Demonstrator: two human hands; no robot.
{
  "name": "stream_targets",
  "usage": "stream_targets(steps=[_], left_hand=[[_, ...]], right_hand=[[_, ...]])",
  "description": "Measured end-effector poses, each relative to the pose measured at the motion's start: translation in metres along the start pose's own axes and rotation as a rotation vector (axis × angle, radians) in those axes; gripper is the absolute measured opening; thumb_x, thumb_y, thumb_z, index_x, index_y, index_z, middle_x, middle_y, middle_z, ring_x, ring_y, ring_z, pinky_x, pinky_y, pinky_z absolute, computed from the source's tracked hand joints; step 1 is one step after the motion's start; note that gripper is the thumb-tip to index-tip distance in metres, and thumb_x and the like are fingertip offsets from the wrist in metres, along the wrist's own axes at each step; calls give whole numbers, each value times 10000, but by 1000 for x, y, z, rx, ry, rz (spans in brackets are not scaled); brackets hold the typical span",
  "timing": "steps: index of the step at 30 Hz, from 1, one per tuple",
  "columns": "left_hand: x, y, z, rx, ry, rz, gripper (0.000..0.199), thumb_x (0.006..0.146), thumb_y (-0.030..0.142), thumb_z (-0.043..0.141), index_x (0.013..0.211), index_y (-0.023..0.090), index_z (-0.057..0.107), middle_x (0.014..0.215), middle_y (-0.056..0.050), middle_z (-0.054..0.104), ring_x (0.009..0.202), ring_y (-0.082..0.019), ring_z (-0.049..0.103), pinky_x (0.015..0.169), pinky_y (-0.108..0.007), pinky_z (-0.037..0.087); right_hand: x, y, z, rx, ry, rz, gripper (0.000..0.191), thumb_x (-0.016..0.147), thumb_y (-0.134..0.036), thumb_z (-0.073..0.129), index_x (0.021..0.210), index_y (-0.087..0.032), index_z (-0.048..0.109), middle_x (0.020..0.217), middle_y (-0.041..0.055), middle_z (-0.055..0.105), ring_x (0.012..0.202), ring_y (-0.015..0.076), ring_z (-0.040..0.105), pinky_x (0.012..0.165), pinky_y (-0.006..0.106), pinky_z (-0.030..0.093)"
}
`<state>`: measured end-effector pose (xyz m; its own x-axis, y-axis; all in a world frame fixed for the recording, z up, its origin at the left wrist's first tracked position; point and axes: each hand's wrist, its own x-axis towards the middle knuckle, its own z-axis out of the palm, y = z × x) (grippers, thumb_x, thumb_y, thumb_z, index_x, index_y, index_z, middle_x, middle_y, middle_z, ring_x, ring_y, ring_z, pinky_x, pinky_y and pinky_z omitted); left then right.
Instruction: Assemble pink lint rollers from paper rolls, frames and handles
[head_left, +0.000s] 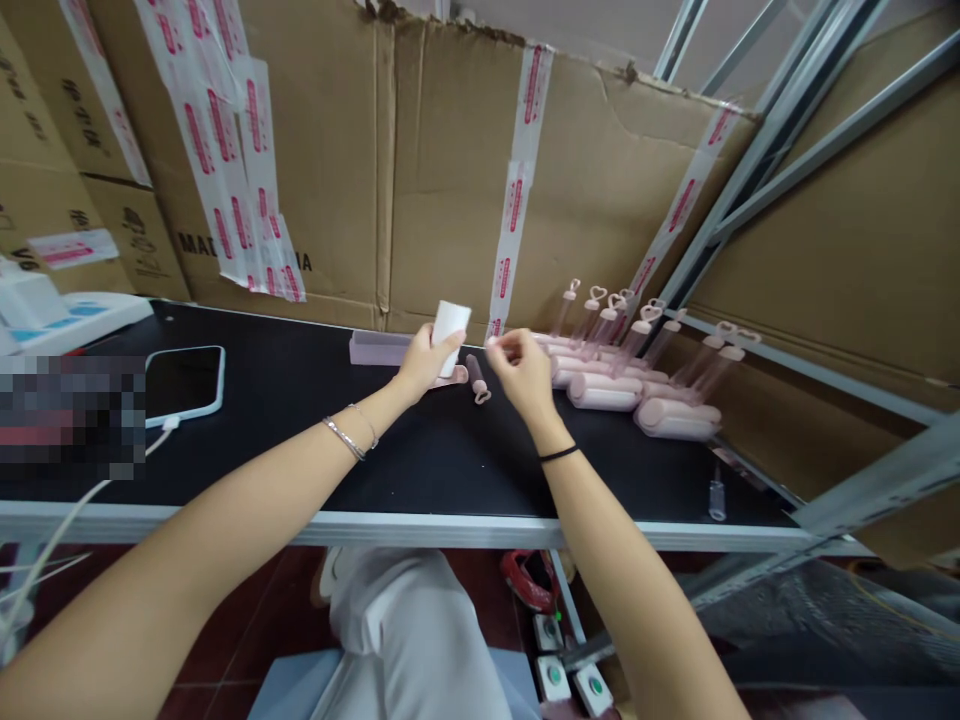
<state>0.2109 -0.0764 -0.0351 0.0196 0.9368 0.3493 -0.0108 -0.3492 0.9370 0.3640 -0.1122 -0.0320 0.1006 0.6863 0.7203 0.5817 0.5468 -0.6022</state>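
Observation:
My left hand (424, 368) is closed round a white, flat, card-like piece (452, 328), held up above the table. To its right, my right hand (523, 372) is raised with thumb and fingers pinched together; whatever is between the fingertips is too small and blurred to name. Just below the two hands lie a small pink tube with a heart-shaped loop (478, 382) and another pink piece (452, 377), partly hidden by my left hand. A lilac open box (377, 348) sits behind my left wrist.
Several pink cylinders (606, 391) lie at the right, with clear pink heart-topped tubes (645, 325) standing among them. A small clear tube (717, 499) is near the front right edge. On the left are a charging phone (184, 384) and a power strip (90, 318). Cardboard (450, 180) walls the back.

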Motion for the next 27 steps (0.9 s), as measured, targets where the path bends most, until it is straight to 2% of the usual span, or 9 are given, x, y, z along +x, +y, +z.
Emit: stream_targets(steps=[2,3,5,9,12,16,20,23,27], left_hand=[[-4,-4,2,194,-159,74,455,684,461,703,977,154,536,898,-66,653,786,-198,630,674,-321,511],[-8,-6,4,272,-253,95,473,676,457,709,998,149,546,920,-73,664,816,-211,633,715,-337,507],[-14,-6,8,372,-387,106,492,694,447,696,1049,140,547,964,-87,674,872,-234,635,778,-367,493],[-21,-4,14,406,-379,74,462,726,401,688,1060,129,523,1027,-117,657,942,-259,624,838,-406,476],[-19,-7,15,183,-414,-14,436,752,333,679,1078,137,465,967,-97,653,857,-216,642,805,-392,500],[-15,-15,14,-40,-427,-52,450,764,273,660,1103,140,395,951,-78,615,741,-160,638,747,-371,521],[-12,-15,11,55,-376,120,630,716,236,682,1229,155,326,1167,-132,544,957,-211,625,862,-410,509],[-12,-11,8,253,-365,304,788,683,230,698,1325,167,246,1358,-183,418,1194,-283,516,1005,-462,426],[-11,-11,4,430,-414,541,751,705,259,677,1332,147,279,1371,-184,409,1282,-299,436,1090,-461,344]], right_hand=[[8,9,-9,166,179,29,236,829,-434,551,838,-199,527,805,13,620,726,128,568,702,260,456],[10,12,-11,218,181,17,253,821,-448,563,856,-199,533,827,16,627,738,128,572,708,259,462],[11,16,-11,237,48,-38,253,820,-449,572,869,-201,562,856,21,647,770,137,585,726,266,464],[8,16,-8,109,-198,-85,283,902,-430,448,901,-213,630,902,30,692,842,165,612,773,302,446],[7,16,-9,86,-236,-81,337,931,-417,384,990,-218,650,1001,41,702,924,181,620,828,326,445],[7,16,-12,84,-259,-88,282,899,-357,452,1042,-212,646,1067,49,693,975,188,621,847,330,466],[6,15,-12,90,-281,-114,279,897,-332,445,1056,-209,639,1098,57,678,1008,188,609,850,327,470],[6,14,-11,77,-274,-160,266,901,-319,438,1040,-208,636,1076,59,672,993,187,602,862,332,457],[6,13,-11,66,-219,-205,235,903,-301,425,971,-212,632,1004,53,657,950,182,591,864,329,446]])
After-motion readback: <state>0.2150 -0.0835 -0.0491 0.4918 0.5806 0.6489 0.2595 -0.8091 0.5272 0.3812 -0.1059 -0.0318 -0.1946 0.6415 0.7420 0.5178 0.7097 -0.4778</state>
